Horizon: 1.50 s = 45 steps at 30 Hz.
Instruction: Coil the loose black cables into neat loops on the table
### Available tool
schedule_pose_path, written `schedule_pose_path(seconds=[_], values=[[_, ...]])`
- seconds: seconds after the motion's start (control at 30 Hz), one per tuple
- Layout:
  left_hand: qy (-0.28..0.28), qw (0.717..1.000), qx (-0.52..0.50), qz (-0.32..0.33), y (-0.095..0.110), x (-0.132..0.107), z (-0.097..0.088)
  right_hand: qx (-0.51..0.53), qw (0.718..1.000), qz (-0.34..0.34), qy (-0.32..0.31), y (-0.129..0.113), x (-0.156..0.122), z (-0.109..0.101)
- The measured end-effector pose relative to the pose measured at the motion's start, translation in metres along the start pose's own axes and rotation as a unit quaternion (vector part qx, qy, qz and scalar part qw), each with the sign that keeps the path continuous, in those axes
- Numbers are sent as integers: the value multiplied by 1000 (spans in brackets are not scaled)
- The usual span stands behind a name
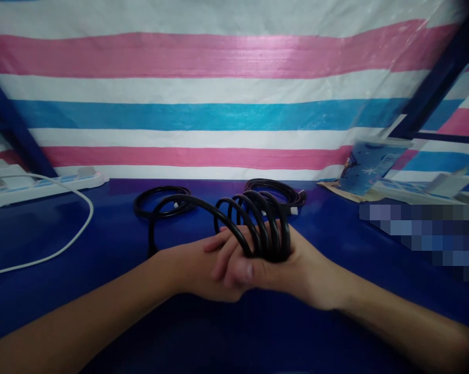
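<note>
A glossy black round-looped cable (275, 253) is clasped in the right hand (302, 275), its coils raised above both hands. The left hand (201, 275) is overlapped; its own grip cannot be told. Beyond them, a black cable ring (144, 212) and a black cable bundle (292, 197) are laid on a blue tabletop (113, 234).
</note>
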State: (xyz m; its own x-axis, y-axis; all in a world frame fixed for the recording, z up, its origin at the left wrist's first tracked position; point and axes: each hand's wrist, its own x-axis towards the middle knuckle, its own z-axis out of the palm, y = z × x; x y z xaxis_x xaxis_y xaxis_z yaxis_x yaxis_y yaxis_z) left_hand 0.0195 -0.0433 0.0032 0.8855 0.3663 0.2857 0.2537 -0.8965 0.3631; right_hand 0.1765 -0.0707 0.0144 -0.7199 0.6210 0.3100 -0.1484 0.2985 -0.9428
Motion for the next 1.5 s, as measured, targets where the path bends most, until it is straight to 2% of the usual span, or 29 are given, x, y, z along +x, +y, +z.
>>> schedule_pose_path(seconds=[0.1,0.23,0.33,0.43,0.53,0.63,0.77,0.93,1.0,1.13,1.3,1.37,1.5], values=[[-34,998,17,42,-1,8,-1,92,992,27,78,-2,-3,-2],[-5,989,134,57,0,14,2,210,966,30,147,-11,-7,-3],[-15,982,169,78,-4,13,7,269,949,43,157,-14,-6,-5],[-31,987,134,87,-12,12,11,320,933,59,152,-11,-5,-8],[-47,989,99,101,-16,14,11,355,925,73,115,-8,-5,-9],[-47,989,57,125,-15,15,8,343,932,67,98,-10,-6,-9],[-15,989,40,142,-15,15,9,323,935,51,137,-14,-6,-5],[-31,971,222,88,-28,13,15,233,952,100,170,-11,-3,-5],[-41,963,255,74,-31,12,16,212,953,108,185,-8,-1,-6],[-34,975,214,44,-19,14,15,205,951,94,211,-5,-1,-4],[19,993,118,-20,2,20,18,181,952,67,238,-7,-4,-3],[21,991,134,-7,3,22,19,193,950,61,236,-10,-5,-4],[24,984,158,72,-1,20,18,253,942,72,210,-17,-7,-7]])
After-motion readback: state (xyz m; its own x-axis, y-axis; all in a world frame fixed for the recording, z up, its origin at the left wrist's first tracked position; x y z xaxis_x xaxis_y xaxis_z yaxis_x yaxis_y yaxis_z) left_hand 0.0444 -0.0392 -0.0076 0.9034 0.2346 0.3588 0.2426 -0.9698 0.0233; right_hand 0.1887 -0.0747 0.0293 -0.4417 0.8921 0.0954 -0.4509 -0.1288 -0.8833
